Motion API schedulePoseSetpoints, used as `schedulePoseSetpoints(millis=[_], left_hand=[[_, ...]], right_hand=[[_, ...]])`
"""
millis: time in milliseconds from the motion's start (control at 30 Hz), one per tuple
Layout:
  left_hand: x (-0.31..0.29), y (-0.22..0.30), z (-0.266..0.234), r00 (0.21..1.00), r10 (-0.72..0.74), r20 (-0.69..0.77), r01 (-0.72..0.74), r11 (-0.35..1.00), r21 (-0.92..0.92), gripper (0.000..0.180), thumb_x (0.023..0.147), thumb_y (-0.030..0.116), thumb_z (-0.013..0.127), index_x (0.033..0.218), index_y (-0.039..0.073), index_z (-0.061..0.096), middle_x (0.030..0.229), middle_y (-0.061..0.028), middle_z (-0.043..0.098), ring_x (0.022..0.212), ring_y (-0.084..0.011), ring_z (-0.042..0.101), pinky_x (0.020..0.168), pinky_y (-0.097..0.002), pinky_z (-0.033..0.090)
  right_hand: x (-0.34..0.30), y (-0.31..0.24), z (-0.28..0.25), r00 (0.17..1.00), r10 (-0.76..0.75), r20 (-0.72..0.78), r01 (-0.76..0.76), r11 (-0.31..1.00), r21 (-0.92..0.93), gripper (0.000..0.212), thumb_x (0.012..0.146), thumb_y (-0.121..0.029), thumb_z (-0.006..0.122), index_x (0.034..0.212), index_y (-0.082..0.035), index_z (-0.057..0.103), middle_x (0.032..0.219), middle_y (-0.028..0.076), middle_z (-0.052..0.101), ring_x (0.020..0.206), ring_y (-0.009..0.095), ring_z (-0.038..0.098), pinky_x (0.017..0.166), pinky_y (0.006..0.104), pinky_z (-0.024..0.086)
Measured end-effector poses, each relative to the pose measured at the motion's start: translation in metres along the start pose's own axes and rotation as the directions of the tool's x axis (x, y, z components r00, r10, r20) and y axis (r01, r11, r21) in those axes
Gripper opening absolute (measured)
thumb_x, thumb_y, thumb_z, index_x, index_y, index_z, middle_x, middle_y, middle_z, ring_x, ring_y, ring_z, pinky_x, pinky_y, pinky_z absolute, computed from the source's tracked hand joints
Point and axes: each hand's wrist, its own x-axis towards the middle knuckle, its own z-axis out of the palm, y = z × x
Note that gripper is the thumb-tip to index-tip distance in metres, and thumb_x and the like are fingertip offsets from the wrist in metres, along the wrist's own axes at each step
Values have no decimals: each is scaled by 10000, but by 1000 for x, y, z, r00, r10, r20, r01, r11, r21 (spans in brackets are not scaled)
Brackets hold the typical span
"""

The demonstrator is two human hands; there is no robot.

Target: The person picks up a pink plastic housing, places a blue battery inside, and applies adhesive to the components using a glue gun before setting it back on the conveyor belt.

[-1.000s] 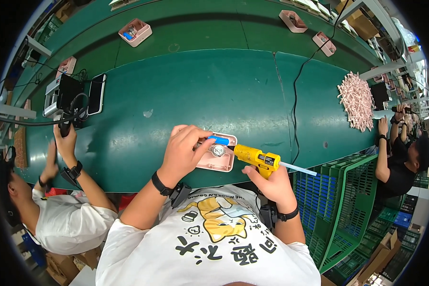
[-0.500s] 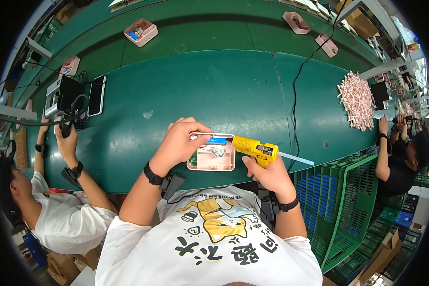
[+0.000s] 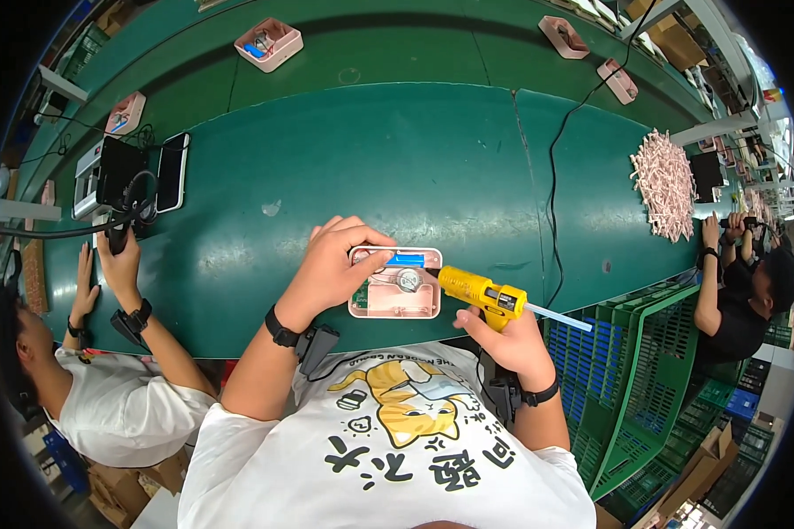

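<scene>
While the left hand (image 3: 335,264) reaches over the upper left corner of a shallow, pale pink plastic box with rounded corners (image 3: 393,301), its thumb meets the left end of a bright blue cylinder (image 3: 407,260) lying along the box's far wall; the fingers curl over the rim, and whether they pinch the cylinder or only press it is hard to tell from this angle. The right hand (image 3: 509,342) is wrapped around the handle of a yellow plastic glue gun (image 3: 478,294), whose dark nozzle points left and sits at the box's right rim, near the cylinder's right end. A translucent, pale bluish glue stick (image 3: 560,317) juts from the back of the gun. Inside the box, a round silvery part (image 3: 408,280) lies just below the cylinder. The box rests flat, open side up, near the front edge of a dark green work table (image 3: 370,176). Well apart on the right lies a heap of small, pale pink pieces (image 3: 663,185), with a thin black cable (image 3: 554,176) running between it and the box.
</scene>
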Motion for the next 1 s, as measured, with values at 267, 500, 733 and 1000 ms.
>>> schedulePoseSetpoints(millis=[267, 500, 733, 1000], left_hand=[[1, -2, 2, 1000, -10, 24, 11, 1000, -29, 148, 978, 174, 832, 1124, 150, 848, 1000, 25, 731, 994, -197, 627, 1001, -391, 395], [-3, -5, 2, 1000, 4, 17, -3, 999, -32, 157, 987, 182, 825, 1139, 150, 845, 1051, 25, 753, 1027, -194, 632, 1002, -388, 391], [-6, 2, -7, 990, 128, 53, -129, 992, 10, 291, 990, 119, 732, 1272, 146, 797, 1211, 0, 732, 1106, -216, 603, 1007, -392, 370], [-9, 2, -7, 986, 125, 110, -134, 988, 78, 560, 856, 8, 622, 1388, 159, 712, 1316, -15, 675, 1126, -246, 557, 972, -396, 350]], right_hand=[[6, -8, 11, 995, -56, -80, 49, 995, -90, 239, 1005, -190, 817, 1134, 8, 784, 848, 62, 770, 721, 167, 728, 678, 339, 570], [-7, -27, 8, 996, -37, -76, 4, 917, -398, 227, 1008, -190, 800, 1106, 14, 785, 838, 98, 774, 713, 196, 738, 672, 355, 566], [1, -9, 24, 974, -219, -65, 226, 965, 134, 232, 1010, -171, 801, 1163, 0, 761, 944, 69, 792, 797, 166, 745, 727, 342, 574], [24, -31, 34, 983, 39, 177, -42, 999, 15, 323, 1046, -102, 776, 1336, 30, 726, 1050, 46, 791, 905, 116, 744, 808, 308, 603]])
